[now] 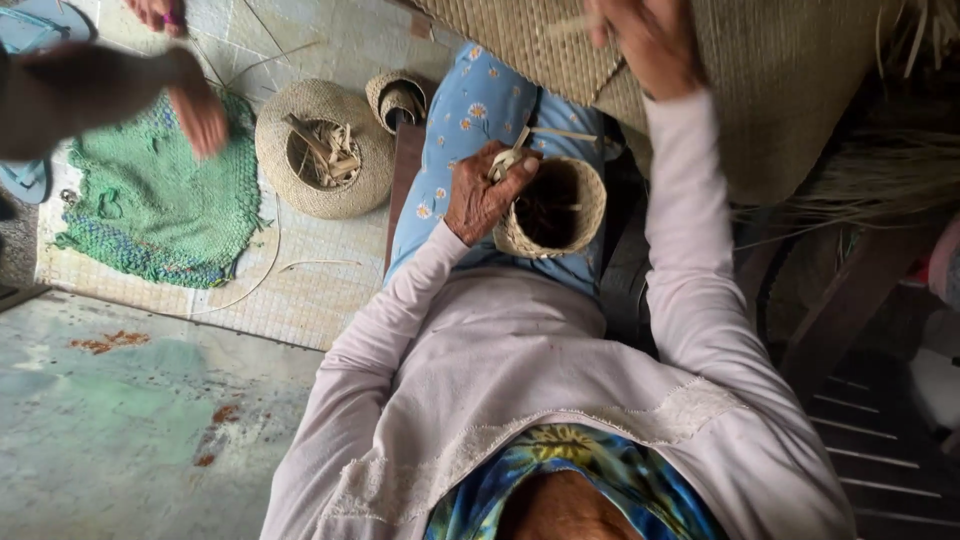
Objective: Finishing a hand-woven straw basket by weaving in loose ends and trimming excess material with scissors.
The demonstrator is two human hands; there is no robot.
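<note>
Small woven basket (551,208) in closed left-hand (482,196) grip

The small woven basket (550,208) rests on the person's lap, near the centre of the view. The left hand (482,195) grips the basket's rim on its left side, with strips (512,158) between the fingers. The right hand (650,40) is raised above and to the right of the basket, against a large woven mat (790,90). On the floor to the left sits a round basket (322,150) with strip pieces inside. A smaller woven piece (398,98) lies just beside it, to its right. A knitted mat (160,200) lies further left. Another person's foot (200,115) overlaps that mat's upper edge.
</note>
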